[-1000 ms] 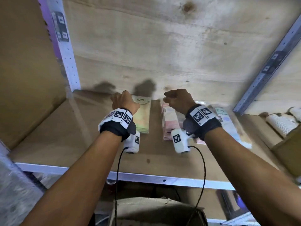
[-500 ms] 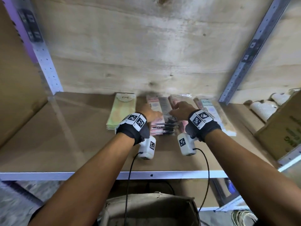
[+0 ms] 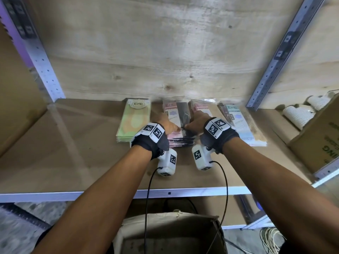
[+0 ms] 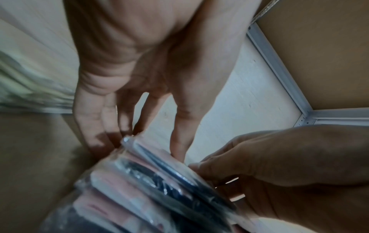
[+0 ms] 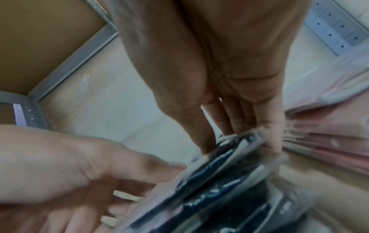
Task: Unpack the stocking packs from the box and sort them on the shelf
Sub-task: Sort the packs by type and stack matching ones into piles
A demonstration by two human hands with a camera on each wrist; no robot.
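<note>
Head view, read from the left of the frame: a green stack of packs (image 3: 134, 121) lies flat on the shelf (image 3: 73, 153), then the pink-and-black stack (image 3: 177, 118) at centre, a second pink stack (image 3: 200, 106) mostly behind the right wrist, and a blue stack (image 3: 240, 123) toward the right. By this showing, four sorted piles already stand, so the task looks well along. The left hand (image 3: 167, 123) and right hand (image 3: 195, 122) flank the pink-and-black stack; in the wrist views each hand's fingers lie fairly straight and close together against its sides, thumbs over the top, squaring it. The box (image 3: 170, 235) sits at lower centre; whether packs remain inside cannot be told. At far right, a cardboard carton (image 3: 319, 138) and white rolls (image 3: 297, 114) crowd that end.
</note>
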